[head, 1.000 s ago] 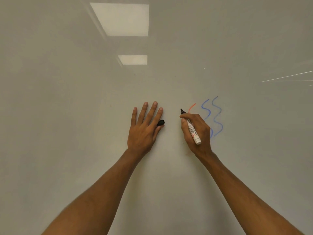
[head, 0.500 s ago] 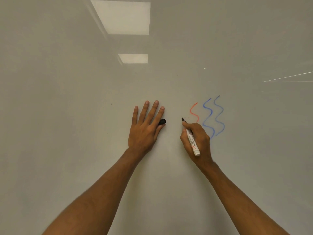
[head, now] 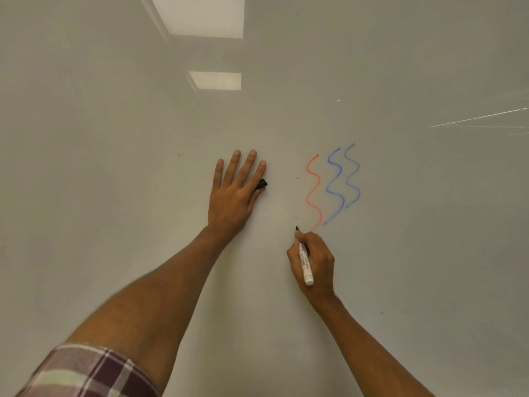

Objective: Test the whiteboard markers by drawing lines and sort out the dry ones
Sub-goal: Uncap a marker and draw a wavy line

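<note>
My right hand [head: 315, 262] grips a white whiteboard marker [head: 305, 263] like a pen. Its black tip [head: 296, 228] touches the whiteboard [head: 114, 167] just left of the lower end of a red wavy line [head: 313, 193]. Two blue wavy lines [head: 336, 186] run to the right of the red one. Left of the red line there are only two tiny dark dots [head: 297, 177], no black line. My left hand [head: 234, 193] lies flat on the board with straight fingers, and a black marker cap [head: 262, 184] is pinched between its index finger and thumb.
The glossy board fills the whole view and reflects two ceiling light panels [head: 214, 80] at the top. Thin bright streaks [head: 475, 117] cross the right edge. A plaid sleeve [head: 91, 373] shows at the bottom left.
My right hand has slid the marker tip down the board, from beside the red line's top to below its lower end, leaving almost no mark. My left hand has stayed in place.
</note>
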Motion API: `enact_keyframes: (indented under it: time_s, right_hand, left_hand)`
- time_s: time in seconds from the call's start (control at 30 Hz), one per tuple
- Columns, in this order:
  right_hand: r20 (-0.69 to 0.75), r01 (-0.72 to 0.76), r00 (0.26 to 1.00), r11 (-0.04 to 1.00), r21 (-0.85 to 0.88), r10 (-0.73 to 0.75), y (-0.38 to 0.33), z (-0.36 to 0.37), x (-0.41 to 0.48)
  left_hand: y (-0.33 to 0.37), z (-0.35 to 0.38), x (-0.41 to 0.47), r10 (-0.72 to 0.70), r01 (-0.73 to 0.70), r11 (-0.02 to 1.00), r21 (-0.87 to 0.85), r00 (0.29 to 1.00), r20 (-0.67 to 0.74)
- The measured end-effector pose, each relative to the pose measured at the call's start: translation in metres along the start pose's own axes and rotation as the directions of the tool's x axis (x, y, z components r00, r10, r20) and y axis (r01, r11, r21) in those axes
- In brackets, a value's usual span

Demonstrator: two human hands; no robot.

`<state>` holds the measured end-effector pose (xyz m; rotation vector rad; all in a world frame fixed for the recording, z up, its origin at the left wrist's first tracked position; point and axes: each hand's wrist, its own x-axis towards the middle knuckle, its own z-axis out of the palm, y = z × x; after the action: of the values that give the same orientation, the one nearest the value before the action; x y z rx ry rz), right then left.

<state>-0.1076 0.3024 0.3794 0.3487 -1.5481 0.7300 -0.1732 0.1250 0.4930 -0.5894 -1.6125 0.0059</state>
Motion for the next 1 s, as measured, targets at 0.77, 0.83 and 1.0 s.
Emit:
enact_keyframes:
  time_s: [0.77,0.83,1.0]
  right_hand:
    - [0.441,0.011,0.897,0.994,-0.105,0.036,0.009,-0.067,-0.059]
    - [0.472,-0.011,0.879,0.991,-0.134,0.074,0.013,-0.073,-0.072]
    - [0.563,-0.077,0.801,0.968,-0.241,0.204,0.020,-0.088,-0.099]
  left_hand:
    - [0.075,-0.024,-0.139,0.145,-0.112,0.985,-0.134,0.953,0.267]
    - [0.081,-0.022,-0.151,0.157,-0.119,0.982,-0.147,0.946,0.285]
    - [0.096,-0.018,-0.183,0.173,-0.119,0.974,-0.193,0.941,0.291]
